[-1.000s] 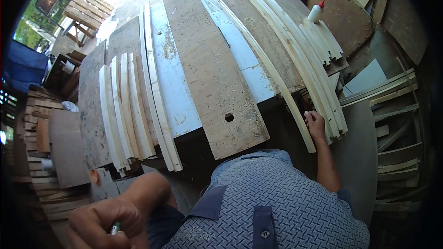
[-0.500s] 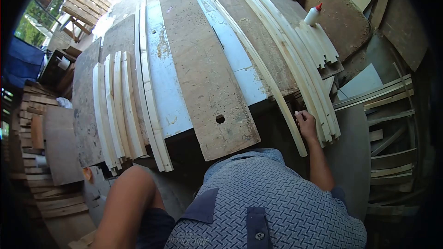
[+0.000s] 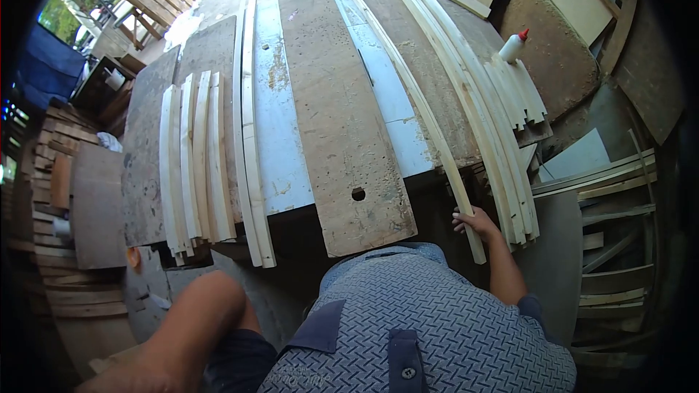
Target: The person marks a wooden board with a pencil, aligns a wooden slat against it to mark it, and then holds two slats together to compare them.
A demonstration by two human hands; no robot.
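Note:
My right hand (image 3: 478, 223) is closed around the near end of a long, thin wooden strip (image 3: 435, 125). Its fingertips show on the strip's left side, and the palm is on the right. The strip lies lengthwise on the workbench, with the gripped end sticking out past the front edge. Just right of that hand is a bundle of long pale wooden strips (image 3: 477, 94). My left arm is bent at the lower left, elbow raised; its hand is outside the picture.
A brown board (image 3: 342, 116) with a hole runs down the bench's middle. Several short wooden pieces (image 3: 198, 160) and two longer strips (image 3: 252, 138) lie to the left. A red-capped white glue bottle (image 3: 512, 46) stands at right on notched pieces (image 3: 513, 91). Stacked wood (image 3: 619, 276) is at far right.
My right hand has moved left from beside the strip and closed around its near end. The view has shifted slightly, and my left forearm has swung toward the lower left.

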